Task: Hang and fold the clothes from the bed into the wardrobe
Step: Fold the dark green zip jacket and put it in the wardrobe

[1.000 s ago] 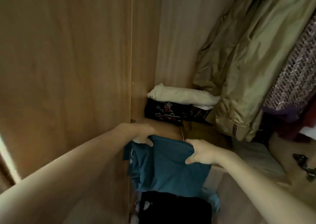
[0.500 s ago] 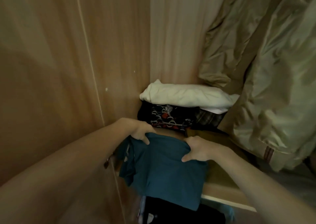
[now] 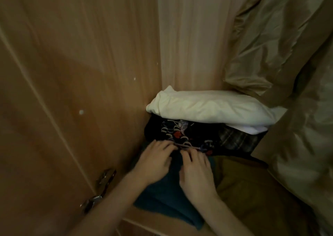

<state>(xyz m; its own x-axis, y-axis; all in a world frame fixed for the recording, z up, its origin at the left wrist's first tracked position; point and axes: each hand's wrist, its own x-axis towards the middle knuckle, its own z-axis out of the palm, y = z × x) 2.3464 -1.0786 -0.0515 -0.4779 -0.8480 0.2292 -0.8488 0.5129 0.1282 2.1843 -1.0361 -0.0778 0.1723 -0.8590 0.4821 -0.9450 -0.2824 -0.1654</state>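
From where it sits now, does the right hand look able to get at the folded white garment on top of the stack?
Probably yes. The right hand rests on the folded teal garment just below the stack; the folded white garment lies uncovered on top, with open space between.

Two arms are showing, and both are bare all the way up to the edge of the picture. No sleeves are covering them. The left hand is looking a little blurry. The right hand is looking sharper. Behind the fingers, the wrists are wearing nothing: no watch, no band. The fingers are wearing no rings and no gloves. The nails are looking short and plain. The forearms are looking smooth, getting wider farther back from the fingers.
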